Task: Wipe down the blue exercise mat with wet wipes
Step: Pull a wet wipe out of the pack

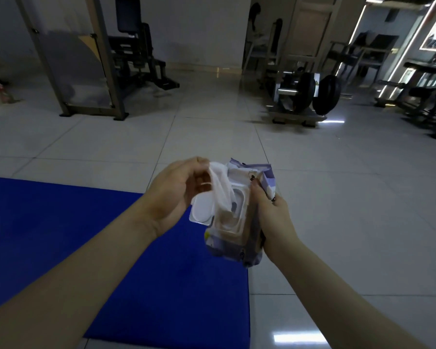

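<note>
Tiled floor (337, 197) carries gym equipment at the far side: a padded bench machine (136, 54) behind a metal frame (86, 79) to the left, and a rack with two dark weight plates (322, 94) to the right, all well apart from the work area. One blue mat (61, 235) lies flat on the floor at lower left. Its right edge is partly covered in view by the left forearm and the pack. One wet-wipe pack (247, 238), purple and white, is held above that edge, with its white flip lid (202, 215) swung open to the left. One white wipe (220, 187) stands partway out of the opening. The left hand (176, 192) pinches the wipe's upper end in curled fingers. The right hand (272, 217) grips the pack along its right side.
</note>
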